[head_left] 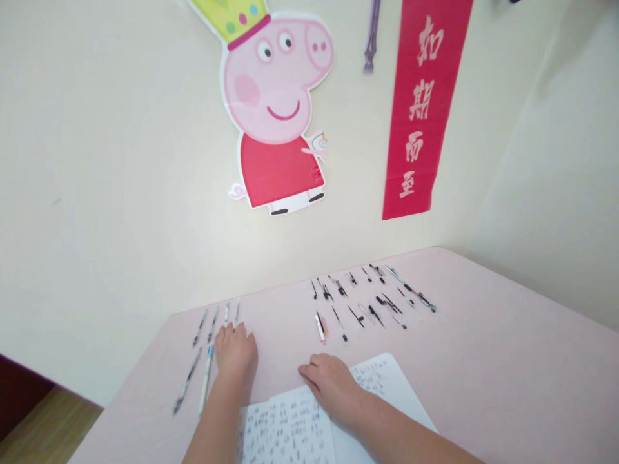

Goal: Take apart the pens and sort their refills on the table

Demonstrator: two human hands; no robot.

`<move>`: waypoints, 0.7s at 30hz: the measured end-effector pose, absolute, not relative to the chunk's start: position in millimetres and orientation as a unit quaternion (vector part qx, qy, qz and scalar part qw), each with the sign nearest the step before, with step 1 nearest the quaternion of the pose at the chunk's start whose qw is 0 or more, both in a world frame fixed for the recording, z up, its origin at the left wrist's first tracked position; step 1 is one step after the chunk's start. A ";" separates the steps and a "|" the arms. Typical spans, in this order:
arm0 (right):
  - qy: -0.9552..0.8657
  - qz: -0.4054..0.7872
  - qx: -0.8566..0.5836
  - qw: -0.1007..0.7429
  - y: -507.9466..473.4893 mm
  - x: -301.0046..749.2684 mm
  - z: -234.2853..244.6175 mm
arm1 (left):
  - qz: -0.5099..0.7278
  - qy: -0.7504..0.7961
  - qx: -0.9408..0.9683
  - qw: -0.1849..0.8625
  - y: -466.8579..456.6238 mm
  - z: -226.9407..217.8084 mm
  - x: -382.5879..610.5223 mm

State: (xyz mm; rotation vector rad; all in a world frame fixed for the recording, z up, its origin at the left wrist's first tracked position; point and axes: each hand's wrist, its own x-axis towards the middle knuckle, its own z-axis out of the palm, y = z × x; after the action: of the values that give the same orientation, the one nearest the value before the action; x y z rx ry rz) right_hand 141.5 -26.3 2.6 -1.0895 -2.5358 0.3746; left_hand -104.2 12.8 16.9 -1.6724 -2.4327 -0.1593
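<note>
My left hand [235, 351] lies on the pink table [483, 361], fingers pointing toward several pens [207, 335] laid out in rows at the left; its fingertips reach the nearest pens. Nothing is visibly held in it. My right hand [329, 381] rests palm down on an open notebook [387, 380] covered in handwriting, fingers stretched flat toward the left. Further back, right of centre, lie several pen parts and refills [372, 299] spread in rows.
The table stands in a corner against a cream wall. A cartoon pig cut-out [278, 109] and a red banner with characters [420, 103] hang on the wall. The table's left edge drops to a wooden floor [43, 432].
</note>
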 end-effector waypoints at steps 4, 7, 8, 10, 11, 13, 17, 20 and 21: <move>-0.895 0.133 -0.389 0.175 -26.9 141.1 4.9 | -0.017 -0.831 -0.535 0.153 21.7 15.3 -104.7; -0.894 0.133 -0.390 0.175 -26.4 140.4 2.9 | -0.013 -0.822 -0.543 0.171 23.7 14.1 -104.8; -0.894 0.135 -0.390 0.177 -26.2 140.2 2.0 | -0.014 -0.818 -0.548 0.175 23.7 14.4 -104.3; -0.893 0.139 -0.390 0.178 -25.8 140.1 1.0 | -0.016 -0.812 -0.556 0.178 22.8 16.5 -102.5; -0.892 0.142 -0.390 0.179 -25.8 140.2 1.2 | -0.017 -0.812 -0.557 0.176 22.0 18.0 -101.2; -0.891 0.146 -0.391 0.180 -26.1 140.7 2.6 | -0.018 -0.816 -0.553 0.169 19.8 21.5 -98.4; -0.890 0.152 -0.390 0.180 -27.2 141.4 6.5 | -0.017 -0.824 -0.546 0.152 14.8 23.8 -96.1; -0.889 0.152 -0.391 0.181 -27.5 140.9 6.6 | -0.019 -0.833 -0.540 0.120 12.0 20.3 -97.1; -0.889 0.151 -0.393 0.181 -27.4 140.6 6.4 | -0.025 -0.837 -0.535 0.111 11.3 19.2 -97.3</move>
State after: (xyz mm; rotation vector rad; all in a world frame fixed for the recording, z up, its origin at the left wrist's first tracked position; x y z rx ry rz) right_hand 140.6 -27.4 6.4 -1.1101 -2.5111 0.4272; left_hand -97.3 11.3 19.2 -1.5722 -2.4577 -0.0727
